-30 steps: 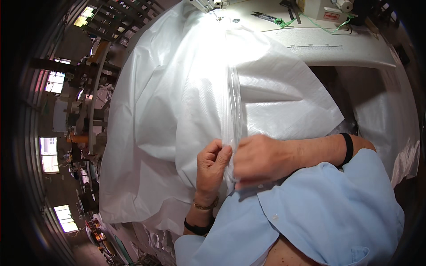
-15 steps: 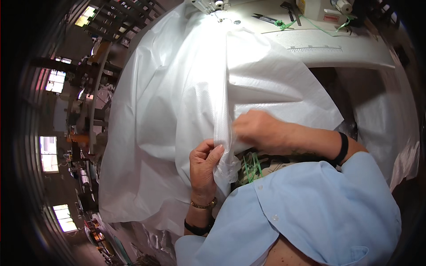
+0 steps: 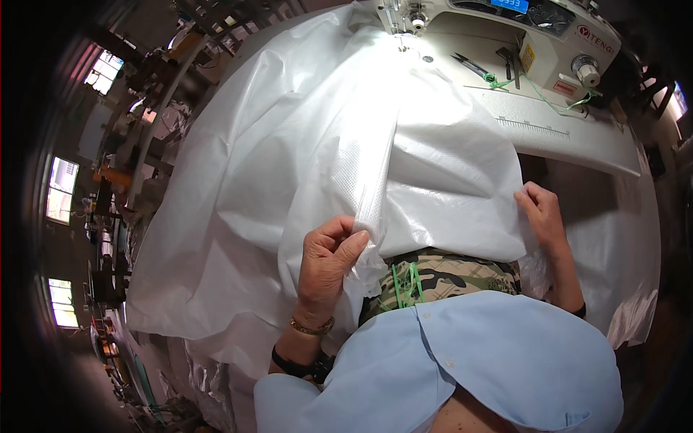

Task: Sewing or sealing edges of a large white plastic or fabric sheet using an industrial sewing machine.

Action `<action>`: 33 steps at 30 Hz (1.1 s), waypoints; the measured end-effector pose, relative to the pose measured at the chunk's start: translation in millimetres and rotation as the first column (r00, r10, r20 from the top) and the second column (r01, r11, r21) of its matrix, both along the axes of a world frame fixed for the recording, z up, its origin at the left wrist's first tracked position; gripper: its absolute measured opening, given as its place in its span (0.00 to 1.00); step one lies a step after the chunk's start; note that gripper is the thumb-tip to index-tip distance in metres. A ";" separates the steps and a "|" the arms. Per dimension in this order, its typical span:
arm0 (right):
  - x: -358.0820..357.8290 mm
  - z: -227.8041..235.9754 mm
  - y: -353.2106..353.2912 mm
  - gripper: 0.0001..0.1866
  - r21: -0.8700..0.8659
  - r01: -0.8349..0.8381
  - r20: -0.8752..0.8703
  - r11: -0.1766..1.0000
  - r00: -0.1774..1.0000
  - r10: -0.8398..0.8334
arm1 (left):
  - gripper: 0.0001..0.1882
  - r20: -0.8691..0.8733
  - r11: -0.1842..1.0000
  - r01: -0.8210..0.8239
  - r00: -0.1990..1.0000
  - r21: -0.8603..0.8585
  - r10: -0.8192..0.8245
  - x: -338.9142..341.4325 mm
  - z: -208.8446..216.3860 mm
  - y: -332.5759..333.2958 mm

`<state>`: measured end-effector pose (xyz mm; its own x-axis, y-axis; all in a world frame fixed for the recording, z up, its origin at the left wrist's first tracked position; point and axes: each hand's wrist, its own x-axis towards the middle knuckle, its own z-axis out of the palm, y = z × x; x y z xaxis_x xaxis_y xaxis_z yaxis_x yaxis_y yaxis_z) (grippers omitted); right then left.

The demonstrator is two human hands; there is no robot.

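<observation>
The left hand [image 3: 326,261] pinches a folded seam of the white sheet [image 3: 289,166]; the right hand [image 3: 541,213] grips its edge. A sewing machine [image 3: 505,29], scissors [image 3: 473,67] and green thread [image 3: 548,105] lie beyond.

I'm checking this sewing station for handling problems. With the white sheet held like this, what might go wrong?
The left hand pinches only the folded seam, so the slick white sheet may slip and the fold open. The right hand grips the far edge alone; slack between could bunch. Much of the sheet hangs off the table and may drag it away from the sewing machine.
</observation>
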<state>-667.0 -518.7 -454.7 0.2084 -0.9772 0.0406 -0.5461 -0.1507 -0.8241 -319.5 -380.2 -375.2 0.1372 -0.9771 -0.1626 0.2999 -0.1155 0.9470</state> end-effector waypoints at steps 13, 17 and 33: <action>122.7 105.1 39.9 0.14 -0.065 -0.849 0.295 0.524 0.485 0.823 | 0.05 0.344 0.984 0.169 0.929 -0.061 -0.138 -8.8 22.1 -10.7; 145.1 101.3 45.4 0.16 0.087 -0.918 0.272 0.387 0.395 0.877 | 0.05 0.436 0.977 0.200 0.887 -0.068 -0.151 -9.7 19.0 -9.9; 181.6 76.3 64.9 0.11 -0.505 -0.856 -0.048 0.112 0.157 0.986 | 0.08 0.477 0.960 0.239 0.833 0.145 -0.279 16.0 25.2 -12.7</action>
